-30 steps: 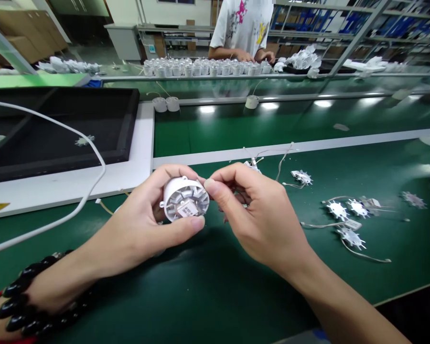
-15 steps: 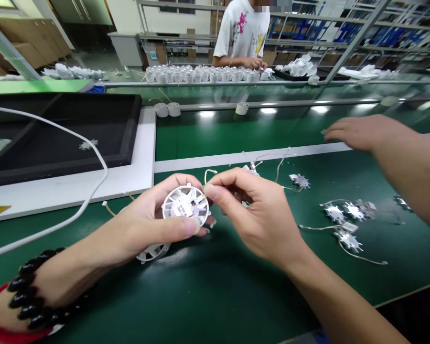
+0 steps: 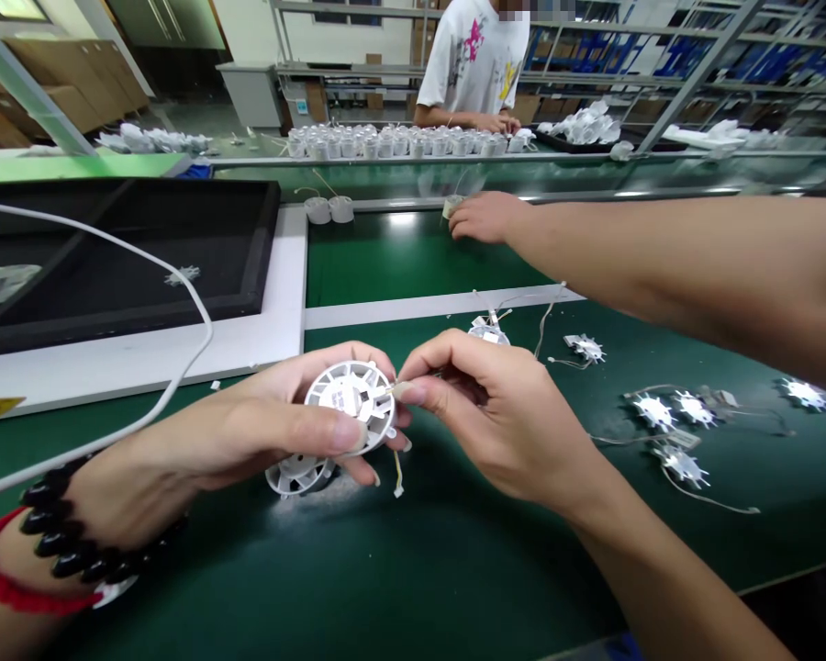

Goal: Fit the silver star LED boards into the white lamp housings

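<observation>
1. L hand (image 3: 268,422): grasping white round housing (image 3: 344,397), thumb across its face, fingers curled behind; ribbed side tilted up, held above green bench (image 3: 454,569).
2. R hand (image 3: 496,413): thumb + index pinched at housing's R rim, prob. on thin wire (image 3: 397,464); exact contact too small to tell.
3. Wire's lower end dangles below rim w/ small plug (image 3: 398,492), apart from bench.
4. For a good job: keep L grip steady, thumb pressing light, so housing can't twist vs. R fingertips.
5. Ease wire gently, no yanking; a sharp bend at rim could nick it, I'd guess.
6. Watch dangling plug; could snag on L fingers or 2nd housing (image 3: 295,477), just below L hand.
7. Co-worker's hand (image 3: 488,218) is at white cup (image 3: 450,207), well apart; keep elbows in.
</observation>
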A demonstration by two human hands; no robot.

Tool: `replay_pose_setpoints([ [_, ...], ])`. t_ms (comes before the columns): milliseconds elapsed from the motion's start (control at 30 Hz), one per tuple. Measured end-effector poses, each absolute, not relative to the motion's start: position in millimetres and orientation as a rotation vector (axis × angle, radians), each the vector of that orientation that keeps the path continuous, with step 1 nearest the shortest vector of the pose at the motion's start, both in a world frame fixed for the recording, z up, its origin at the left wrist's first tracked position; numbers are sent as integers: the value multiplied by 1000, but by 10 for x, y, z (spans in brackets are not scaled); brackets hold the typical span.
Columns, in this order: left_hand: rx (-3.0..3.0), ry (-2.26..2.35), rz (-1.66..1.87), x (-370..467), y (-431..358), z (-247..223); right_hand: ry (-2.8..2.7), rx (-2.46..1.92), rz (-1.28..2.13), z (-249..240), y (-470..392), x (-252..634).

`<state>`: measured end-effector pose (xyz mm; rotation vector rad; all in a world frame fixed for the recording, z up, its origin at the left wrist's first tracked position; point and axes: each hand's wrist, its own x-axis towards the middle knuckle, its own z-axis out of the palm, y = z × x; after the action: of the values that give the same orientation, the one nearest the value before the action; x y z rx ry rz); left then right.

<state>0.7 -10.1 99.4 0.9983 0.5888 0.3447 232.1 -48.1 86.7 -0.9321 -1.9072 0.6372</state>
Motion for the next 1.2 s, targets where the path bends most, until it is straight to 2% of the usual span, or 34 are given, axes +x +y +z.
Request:
replay_pose_setpoints([
  [267,1344,766,281,-79,-61,1051,-2112,-927,40,768,-510,2360],
  [333,1418,793,259,-93,-57,1074,-2101,-924,72,769,-518,2355],
  [533,1388,783,237,-78,-58,1114,-1986,-956,556,867,-520,2337],
  [733,1342,761,224,-75,-88,1107,-1849,-984,763,877,-523,2292],
  [967,1552,954,215,-55,-90,1117,-1909,-1007,520,799,-533,2264],
  [1200,1664,1067,387,7,-259,1179,-1935,-976,486,833,-545,2298],
])
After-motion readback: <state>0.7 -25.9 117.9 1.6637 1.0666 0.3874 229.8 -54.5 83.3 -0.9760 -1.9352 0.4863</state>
